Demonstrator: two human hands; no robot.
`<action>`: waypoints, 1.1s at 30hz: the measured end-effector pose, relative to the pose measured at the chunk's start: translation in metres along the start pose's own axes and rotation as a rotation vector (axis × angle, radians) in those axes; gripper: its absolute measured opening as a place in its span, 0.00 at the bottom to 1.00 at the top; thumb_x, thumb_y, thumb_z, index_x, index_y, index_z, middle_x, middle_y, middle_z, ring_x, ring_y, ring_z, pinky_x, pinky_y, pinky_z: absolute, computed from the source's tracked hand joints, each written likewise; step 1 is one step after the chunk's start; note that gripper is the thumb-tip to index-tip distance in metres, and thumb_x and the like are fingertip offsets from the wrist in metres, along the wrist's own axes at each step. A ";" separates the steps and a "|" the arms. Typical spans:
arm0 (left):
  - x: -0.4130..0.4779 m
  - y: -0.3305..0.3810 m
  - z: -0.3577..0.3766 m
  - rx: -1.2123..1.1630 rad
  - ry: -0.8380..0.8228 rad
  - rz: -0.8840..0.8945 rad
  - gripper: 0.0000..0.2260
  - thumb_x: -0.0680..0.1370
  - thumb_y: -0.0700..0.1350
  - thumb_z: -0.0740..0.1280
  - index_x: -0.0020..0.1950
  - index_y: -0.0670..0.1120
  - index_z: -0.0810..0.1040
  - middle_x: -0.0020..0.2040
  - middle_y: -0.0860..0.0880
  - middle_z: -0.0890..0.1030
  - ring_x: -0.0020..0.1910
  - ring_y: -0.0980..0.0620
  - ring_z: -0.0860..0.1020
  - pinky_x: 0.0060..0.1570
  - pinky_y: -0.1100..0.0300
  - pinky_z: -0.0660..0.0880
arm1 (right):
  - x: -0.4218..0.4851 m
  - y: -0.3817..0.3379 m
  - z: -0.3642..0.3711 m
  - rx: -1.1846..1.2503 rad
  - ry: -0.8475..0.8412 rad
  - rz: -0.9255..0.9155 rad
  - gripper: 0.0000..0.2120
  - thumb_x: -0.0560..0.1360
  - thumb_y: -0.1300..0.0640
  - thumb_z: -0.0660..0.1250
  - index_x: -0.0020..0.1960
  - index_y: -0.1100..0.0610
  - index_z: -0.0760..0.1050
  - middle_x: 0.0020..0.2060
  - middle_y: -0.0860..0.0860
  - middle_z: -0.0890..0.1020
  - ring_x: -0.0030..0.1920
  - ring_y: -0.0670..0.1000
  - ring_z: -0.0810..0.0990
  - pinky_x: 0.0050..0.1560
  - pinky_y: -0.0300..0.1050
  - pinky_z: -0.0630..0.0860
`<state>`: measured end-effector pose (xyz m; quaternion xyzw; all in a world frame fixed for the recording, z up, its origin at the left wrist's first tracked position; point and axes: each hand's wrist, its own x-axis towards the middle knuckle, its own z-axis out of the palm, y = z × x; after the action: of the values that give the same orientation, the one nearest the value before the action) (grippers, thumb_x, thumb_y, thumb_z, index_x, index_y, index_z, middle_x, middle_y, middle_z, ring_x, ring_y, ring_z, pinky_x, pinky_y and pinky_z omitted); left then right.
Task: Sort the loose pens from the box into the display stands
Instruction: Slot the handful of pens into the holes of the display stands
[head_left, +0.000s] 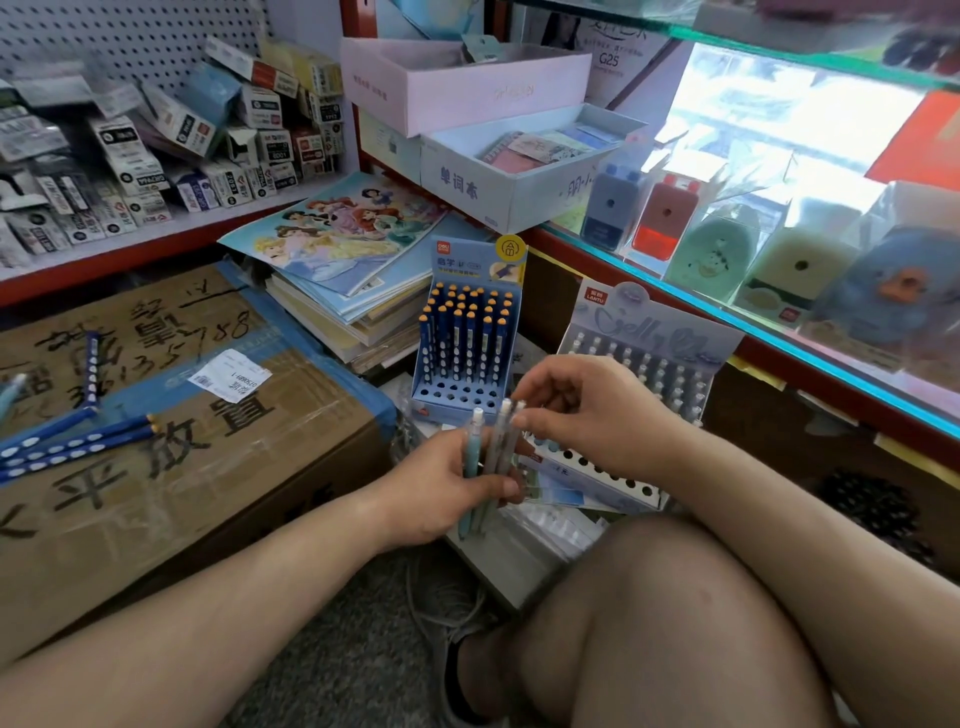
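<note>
My left hand (447, 488) grips a small bunch of pale pens (485, 457), upright, in front of the stands. My right hand (587, 410) pinches the top of one pen in that bunch. Behind my hands stands a blue display stand (462, 332) holding several dark blue pens with orange tips; its front holes are bare. To its right leans a grey-blue display stand (644, 358) with several pale pens and a bare front row of holes (597, 470). Several loose dark blue pens (78, 441) lie on the cardboard box (182, 467) at left.
A pile of books (353, 260) with a cartoon cover sits behind the blue stand. A glass counter (779, 234) with pencil sharpeners runs along the right. Shelves of small boxes (156, 150) fill the upper left. My bent knee (675, 623) is at the lower right.
</note>
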<state>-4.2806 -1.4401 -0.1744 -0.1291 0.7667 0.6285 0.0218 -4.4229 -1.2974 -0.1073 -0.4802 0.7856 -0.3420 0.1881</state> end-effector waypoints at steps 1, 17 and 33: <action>0.000 -0.001 0.001 0.017 0.015 0.003 0.12 0.79 0.38 0.71 0.61 0.48 0.79 0.53 0.46 0.85 0.55 0.51 0.84 0.62 0.51 0.79 | 0.000 -0.001 0.000 0.026 -0.013 0.014 0.06 0.75 0.56 0.74 0.51 0.51 0.81 0.42 0.46 0.85 0.42 0.43 0.84 0.47 0.40 0.82; 0.006 0.000 -0.012 0.031 0.249 -0.039 0.21 0.80 0.40 0.70 0.71 0.57 0.74 0.54 0.47 0.84 0.56 0.53 0.82 0.64 0.57 0.76 | -0.017 0.032 -0.026 0.061 0.442 0.194 0.08 0.76 0.59 0.72 0.50 0.49 0.77 0.44 0.46 0.82 0.44 0.39 0.81 0.41 0.29 0.78; 0.006 -0.002 0.000 -0.056 0.150 -0.110 0.12 0.78 0.37 0.72 0.55 0.49 0.72 0.47 0.47 0.79 0.50 0.50 0.83 0.54 0.59 0.81 | -0.019 0.028 -0.026 -0.088 0.335 0.225 0.08 0.77 0.58 0.73 0.49 0.47 0.77 0.44 0.45 0.81 0.45 0.45 0.81 0.43 0.37 0.78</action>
<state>-4.2862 -1.4418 -0.1777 -0.2185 0.7399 0.6362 -0.0049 -4.4478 -1.2631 -0.1095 -0.3335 0.8687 -0.3593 0.0705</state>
